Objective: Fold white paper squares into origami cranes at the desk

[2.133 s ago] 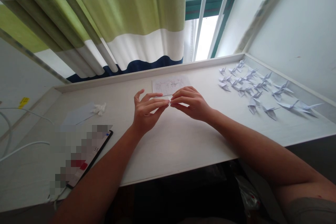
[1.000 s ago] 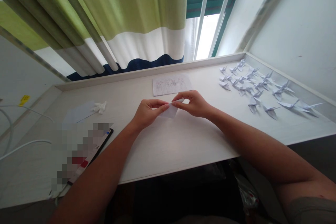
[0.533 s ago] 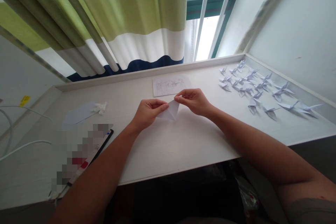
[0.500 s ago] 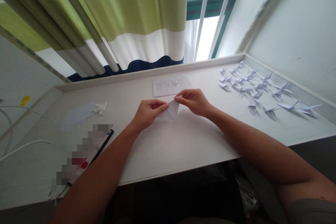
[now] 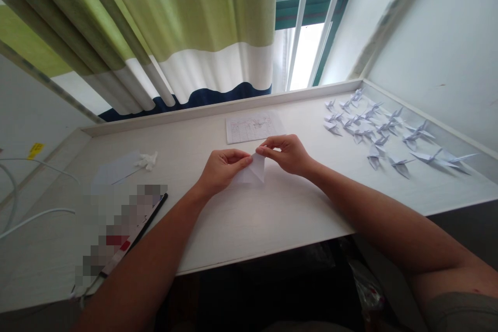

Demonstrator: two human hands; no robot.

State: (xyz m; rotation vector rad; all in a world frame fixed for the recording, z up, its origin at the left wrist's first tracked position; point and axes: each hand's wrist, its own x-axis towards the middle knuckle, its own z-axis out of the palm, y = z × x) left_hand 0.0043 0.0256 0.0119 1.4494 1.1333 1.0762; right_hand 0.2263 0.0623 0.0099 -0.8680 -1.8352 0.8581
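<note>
Between my two hands is a small folded sheet of white paper [image 5: 254, 172], held over the middle of the desk. My left hand [image 5: 223, 168] pinches its left upper edge between thumb and fingers. At the top corner, the fingertips of my right hand [image 5: 286, 154] are closed on the same paper, close to the left fingertips. Creases run across the paper's face, and its upper edge is partly hidden by my fingers. Just beyond my hands lies a printed paper sheet [image 5: 251, 128] with a table on it.
Several folded paper cranes [image 5: 383, 127] stand at the right of the white desk [image 5: 272, 218]. Loose white paper [image 5: 114, 170] and a crumpled white piece [image 5: 148, 161] lie at the left. A dark-edged, partly blurred device [image 5: 132, 233] rests beside my left forearm, near white cables [image 5: 39, 218].
The folded paper has turned and dropped slightly between my hands. My right fingertips have shifted a little left and down, closer to the left ones.
</note>
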